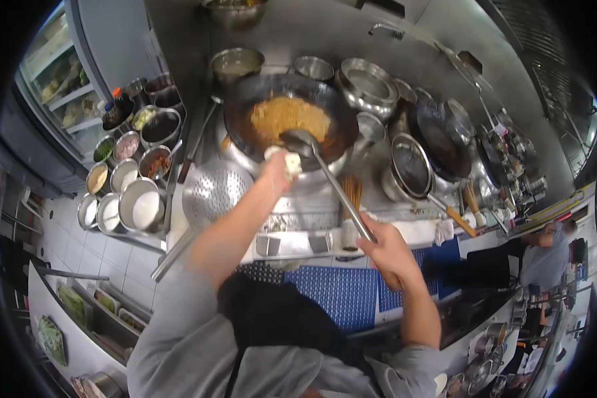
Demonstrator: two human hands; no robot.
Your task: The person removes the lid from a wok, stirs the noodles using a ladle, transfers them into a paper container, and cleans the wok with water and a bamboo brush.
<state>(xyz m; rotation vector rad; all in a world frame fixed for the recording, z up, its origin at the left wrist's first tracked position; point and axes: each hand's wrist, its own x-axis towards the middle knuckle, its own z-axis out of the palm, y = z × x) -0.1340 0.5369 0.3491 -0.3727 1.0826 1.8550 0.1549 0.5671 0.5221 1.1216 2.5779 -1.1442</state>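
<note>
A black wok [242,123] sits on the stove with orange-brown food [288,116] spread in its bottom. My left hand [278,170] is closed around a pale folded cloth [292,164] at the wok's near rim; whether the cloth grips the rim itself is hard to see. My right hand [386,247] is wrapped around the long metal handle of a ladle [303,139]. The ladle's bowl lies over the near side of the wok, at the edge of the food.
Left of the wok stand several metal pots of seasonings [139,205] and a perforated strainer [215,189]. A bamboo brush [351,196] stands right of the ladle handle. Farther right are a wooden-handled strainer [411,166] and another wok [438,139]. A person [547,255] is at far right.
</note>
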